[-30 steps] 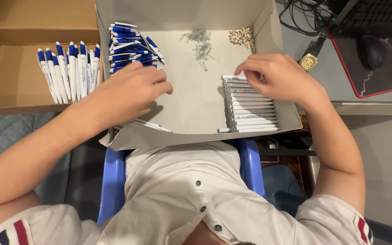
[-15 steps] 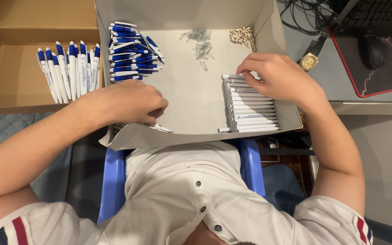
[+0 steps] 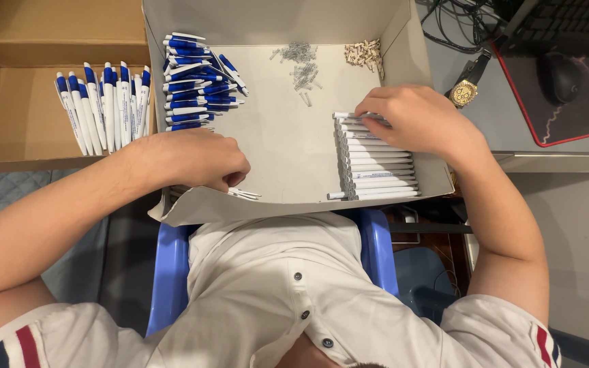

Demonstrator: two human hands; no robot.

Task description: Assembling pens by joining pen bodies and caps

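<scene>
A shallow open cardboard box (image 3: 288, 163) lies in front of me. My right hand (image 3: 417, 119) rests at the far end of a row of white pen barrels (image 3: 380, 167) on the box's right side, its fingertips pinching the top barrel (image 3: 346, 115). My left hand (image 3: 195, 158) sits at the box's near left corner with its fingers curled under; what is inside them is hidden. A few white pen parts (image 3: 245, 195) lie just beside its knuckles. A pile of blue-and-white pen pieces (image 3: 195, 78) lies at the box's far left.
Small metal springs (image 3: 299, 65) and beige small parts (image 3: 365, 53) lie at the box's far end. A second cardboard box (image 3: 22, 41) to the left holds a row of blue-and-white pens (image 3: 103, 105). A gold wristwatch (image 3: 467, 90), a mouse (image 3: 559, 78) and cables lie at right.
My left hand has pulled back from the blue-and-white pile toward the near left corner of the box. My right hand has stayed at the far end of the barrel row.
</scene>
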